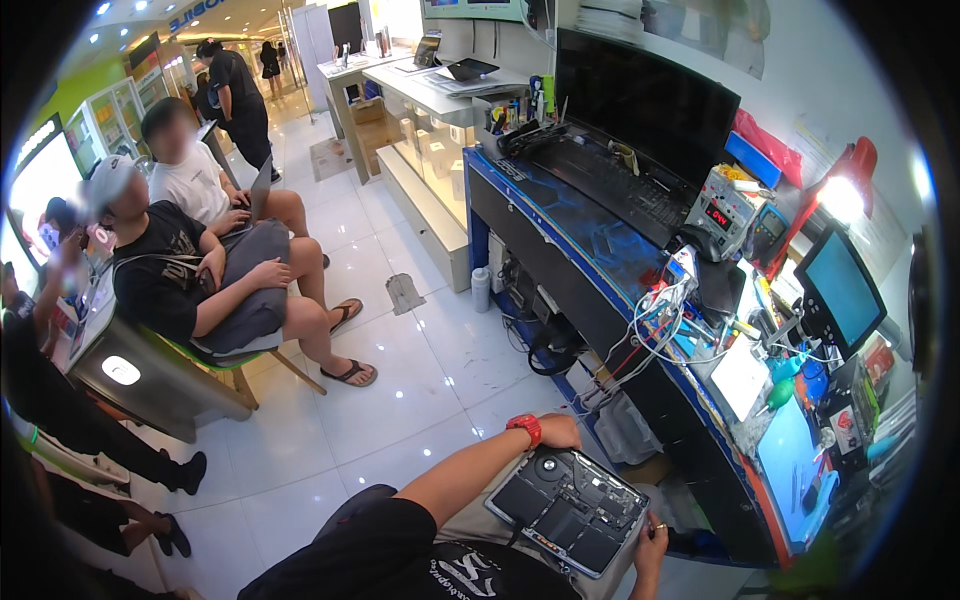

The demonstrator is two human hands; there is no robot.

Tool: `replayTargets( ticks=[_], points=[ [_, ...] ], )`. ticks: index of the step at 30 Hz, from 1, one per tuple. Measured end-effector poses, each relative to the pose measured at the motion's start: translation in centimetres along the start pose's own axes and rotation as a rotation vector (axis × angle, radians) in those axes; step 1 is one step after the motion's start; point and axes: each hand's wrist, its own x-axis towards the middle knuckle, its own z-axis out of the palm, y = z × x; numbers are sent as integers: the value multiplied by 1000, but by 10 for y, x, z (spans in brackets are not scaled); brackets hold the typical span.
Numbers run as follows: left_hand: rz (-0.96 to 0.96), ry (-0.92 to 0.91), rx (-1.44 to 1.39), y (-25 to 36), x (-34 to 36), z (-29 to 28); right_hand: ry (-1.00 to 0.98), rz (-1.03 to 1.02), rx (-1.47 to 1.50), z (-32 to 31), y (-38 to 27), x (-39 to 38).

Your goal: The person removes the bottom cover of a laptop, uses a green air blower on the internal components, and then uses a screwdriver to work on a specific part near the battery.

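An opened laptop [572, 508] rests on my lap, its inside facing up. Black battery packs, a round fan and a circuit board show in its silver casing. My left hand [556, 431], below a red wristwatch [525, 430], is closed at the laptop's far edge; its fingertips are partly hidden. At the right edge of the casing, my right hand [652, 543] grips the side with bent fingers, a ring on one of them. No tool shows in either hand.
A cluttered workbench [620, 290] runs along my right, with a monitor [650, 105], a power supply [722, 212], a lit red lamp [846, 190], loose cables and a blue mat [790, 470]. Two people sit at the left, one with a laptop [262, 187]. A bottle [480, 289] stands on the floor.
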Motion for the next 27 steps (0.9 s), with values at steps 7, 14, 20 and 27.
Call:
replayTargets(
  ticks=[7, 14, 20, 27],
  points=[
    [208, -85, 206, 9, 5, -9, 262, -36, -98, -9, -8, -6],
    [21, -77, 93, 15, -8, -16, 15, -195, 333, -48, -231, 0],
    [-36, -63, 41, 4, -2, -10, -742, -607, 956, -39, -412, -24],
    [-110, -227, 144, -3, 11, -11, -1609, -778, 1335, -25, -513, -32]
  ],
)
